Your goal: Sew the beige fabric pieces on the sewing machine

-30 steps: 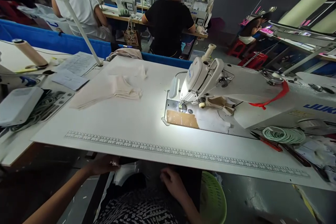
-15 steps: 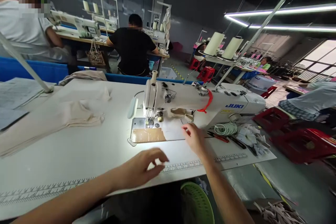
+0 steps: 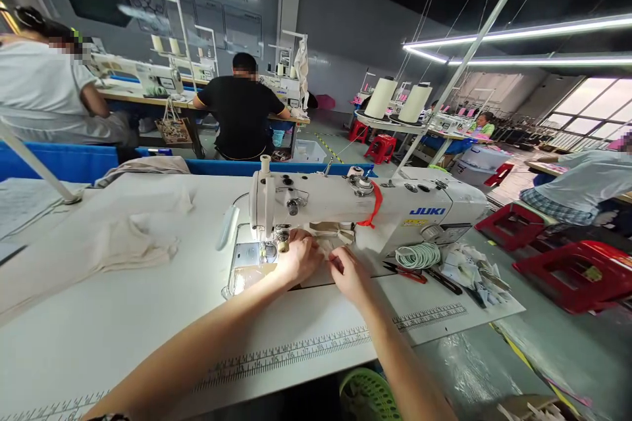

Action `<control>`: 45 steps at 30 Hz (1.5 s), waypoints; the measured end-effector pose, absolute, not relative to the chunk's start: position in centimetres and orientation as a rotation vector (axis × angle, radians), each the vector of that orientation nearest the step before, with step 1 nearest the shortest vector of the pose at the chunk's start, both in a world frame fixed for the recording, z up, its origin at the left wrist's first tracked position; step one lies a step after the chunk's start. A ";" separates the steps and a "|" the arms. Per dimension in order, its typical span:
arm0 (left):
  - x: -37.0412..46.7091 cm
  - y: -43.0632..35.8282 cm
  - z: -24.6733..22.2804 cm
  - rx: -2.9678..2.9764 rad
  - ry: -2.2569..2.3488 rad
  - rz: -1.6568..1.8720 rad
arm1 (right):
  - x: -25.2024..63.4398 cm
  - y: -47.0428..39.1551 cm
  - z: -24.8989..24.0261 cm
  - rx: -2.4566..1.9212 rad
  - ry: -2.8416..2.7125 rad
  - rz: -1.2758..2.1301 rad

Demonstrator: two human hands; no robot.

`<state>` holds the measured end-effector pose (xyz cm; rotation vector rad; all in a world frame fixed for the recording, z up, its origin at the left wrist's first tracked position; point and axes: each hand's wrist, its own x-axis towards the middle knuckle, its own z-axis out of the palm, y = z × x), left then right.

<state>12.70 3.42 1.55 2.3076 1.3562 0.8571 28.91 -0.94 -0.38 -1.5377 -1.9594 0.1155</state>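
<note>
A white sewing machine (image 3: 326, 200) with a red strip tied round its arm stands on the white table (image 3: 148, 322). Under the machine's arm, right of the lit needle area, my left hand (image 3: 299, 259) has its fingers bent and pressed together at a small pale piece of fabric (image 3: 323, 247). Close beside it on the right, my right hand (image 3: 348, 271) pinches at the same fabric, its thumb and forefinger curled. Behind both hands lies a beige strip (image 3: 333, 230) beneath the arm.
Pale fabric (image 3: 118, 243) lies at the left. Green cord (image 3: 419, 254), red-handled snips (image 3: 407, 272) and scraps (image 3: 474, 270) sit right of my right hand. A green basket (image 3: 368, 395) is below the edge. People sit at other machines.
My left hand has moved up and right, from the table's front to under the machine's arm. My right hand has come next to it and both are now at the fabric. The view has shifted.
</note>
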 end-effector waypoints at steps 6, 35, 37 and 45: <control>10.7 1.4 1.3 2.243 1.189 0.924 | 29.3 -0.9 -0.8 -1.509 -1.942 0.167; -18.6 2.7 4.3 2.123 2.064 0.499 | 29.9 -0.1 -1.0 -1.345 -1.929 -0.002; -19.4 2.1 4.8 1.966 1.910 0.612 | 29.8 -0.3 -0.9 -1.353 -1.916 -0.025; -18.7 0.8 6.0 1.769 1.393 0.558 | 23.3 -4.1 2.2 -1.293 -2.202 0.306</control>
